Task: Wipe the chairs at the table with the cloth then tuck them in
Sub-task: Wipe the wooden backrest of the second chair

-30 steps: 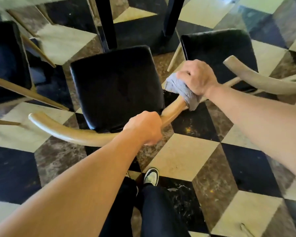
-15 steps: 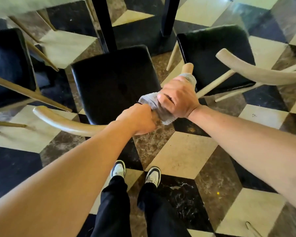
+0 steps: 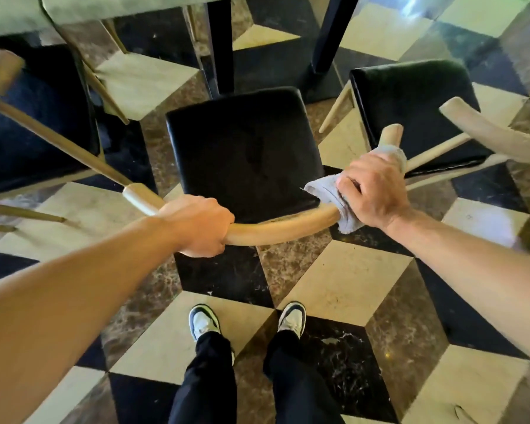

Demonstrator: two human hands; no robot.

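A chair with a black seat (image 3: 242,148) and a curved light-wood back rail (image 3: 288,226) stands right in front of me. My left hand (image 3: 199,226) grips the rail near its left end. My right hand (image 3: 371,191) is closed over a grey cloth (image 3: 325,191) wrapped around the rail's right part. The rail's right tip (image 3: 390,134) sticks out beyond the cloth. The table's pale top edge (image 3: 120,7) runs along the upper left, with its black legs (image 3: 221,44) behind the seat.
A second black-seated chair (image 3: 410,108) with a pale back rail (image 3: 487,136) stands close on the right. A third chair (image 3: 37,117) sits on the left, its wooden spindles angled toward me. My two feet (image 3: 248,321) stand on the checkered floor just behind the middle chair.
My left hand slid left along the rail and my right hand with the cloth slid right, so the hands are now apart. The view shifted so the chair sits square in front of me.
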